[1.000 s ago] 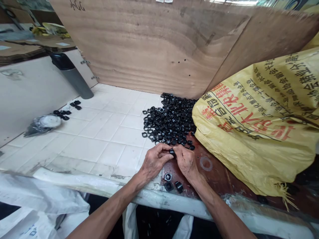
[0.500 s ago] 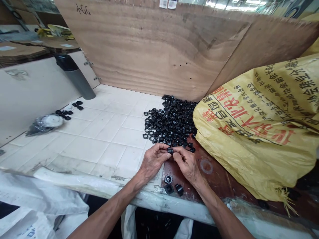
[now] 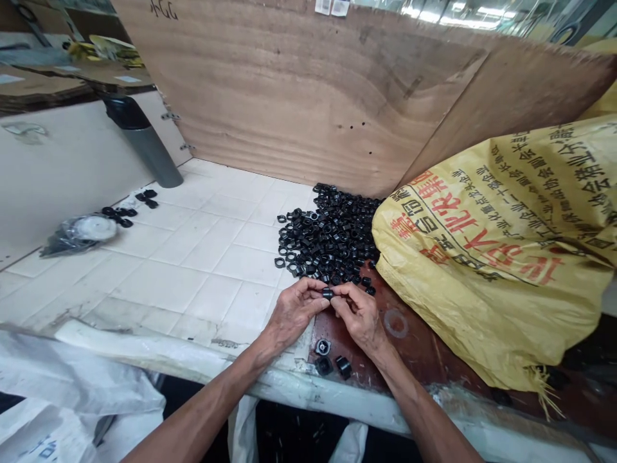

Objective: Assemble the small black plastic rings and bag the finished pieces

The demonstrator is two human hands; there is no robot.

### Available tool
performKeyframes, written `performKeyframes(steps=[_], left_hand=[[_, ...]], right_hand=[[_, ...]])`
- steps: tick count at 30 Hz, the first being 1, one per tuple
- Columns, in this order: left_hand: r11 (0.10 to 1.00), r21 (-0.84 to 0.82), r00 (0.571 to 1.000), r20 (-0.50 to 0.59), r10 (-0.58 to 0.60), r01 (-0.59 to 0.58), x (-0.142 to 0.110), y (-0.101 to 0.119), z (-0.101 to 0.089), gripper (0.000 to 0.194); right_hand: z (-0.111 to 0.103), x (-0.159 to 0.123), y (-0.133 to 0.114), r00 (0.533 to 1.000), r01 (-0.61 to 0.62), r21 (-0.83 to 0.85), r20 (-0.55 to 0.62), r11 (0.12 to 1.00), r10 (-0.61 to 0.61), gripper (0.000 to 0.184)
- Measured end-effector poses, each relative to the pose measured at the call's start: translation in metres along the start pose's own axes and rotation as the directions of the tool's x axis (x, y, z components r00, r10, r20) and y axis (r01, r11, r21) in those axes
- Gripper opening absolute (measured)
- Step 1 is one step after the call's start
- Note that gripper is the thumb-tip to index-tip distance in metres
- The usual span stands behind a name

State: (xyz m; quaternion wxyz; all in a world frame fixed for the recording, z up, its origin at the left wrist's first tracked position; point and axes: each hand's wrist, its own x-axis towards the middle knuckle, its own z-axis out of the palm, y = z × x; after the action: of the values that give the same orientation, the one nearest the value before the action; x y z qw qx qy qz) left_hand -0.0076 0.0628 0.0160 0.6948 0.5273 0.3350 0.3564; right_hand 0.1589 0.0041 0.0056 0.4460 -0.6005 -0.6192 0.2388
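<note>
My left hand (image 3: 295,312) and my right hand (image 3: 359,318) meet at the fingertips, both pinching a small black plastic ring (image 3: 328,293). Just beyond my fingers lies a heap of several similar black rings (image 3: 328,238), and a few stragglers reach almost to my right hand. Below my wrists, three separate black pieces rest on a reddish-brown board: a ring with a pale centre (image 3: 322,347), a dark ring (image 3: 324,366) and a squarish one (image 3: 344,367). Part of the held ring is hidden by my fingers.
A bulging yellow woven sack (image 3: 491,257) with red and black print lies on the right, against a plywood board (image 3: 299,83). White tiles (image 3: 193,263) lie to the left, with a grey pipe (image 3: 142,145), a plastic bag (image 3: 77,236) and small black parts (image 3: 120,213). White sacking (image 3: 72,405) hangs below the front edge.
My hands have drawn slightly closer, and the black ring stays pinched between them. The whole view has shifted slightly as my head moved.
</note>
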Motion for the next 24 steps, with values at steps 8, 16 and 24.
performKeyframes(steps=[8, 16, 24], left_hand=[[0.984, 0.143, 0.994, -0.005, 0.108, -0.106, -0.001, 0.002, 0.001, 0.020], [0.994, 0.113, 0.999, 0.044, 0.008, -0.013, 0.002, 0.001, -0.003, 0.025], [0.938, 0.339, 0.966, 0.257, -0.014, -0.076, -0.005, 0.013, -0.009, 0.022]], right_hand=[[0.003, 0.000, -0.007, 1.000, -0.020, -0.026, -0.024, 0.999, 0.020, 0.017], [0.002, 0.001, -0.008, 0.990, -0.139, 0.134, 0.042, 0.981, 0.135, 0.013], [-0.019, -0.014, -0.012, 0.969, -0.245, -0.086, -0.001, 0.966, 0.246, 0.022]])
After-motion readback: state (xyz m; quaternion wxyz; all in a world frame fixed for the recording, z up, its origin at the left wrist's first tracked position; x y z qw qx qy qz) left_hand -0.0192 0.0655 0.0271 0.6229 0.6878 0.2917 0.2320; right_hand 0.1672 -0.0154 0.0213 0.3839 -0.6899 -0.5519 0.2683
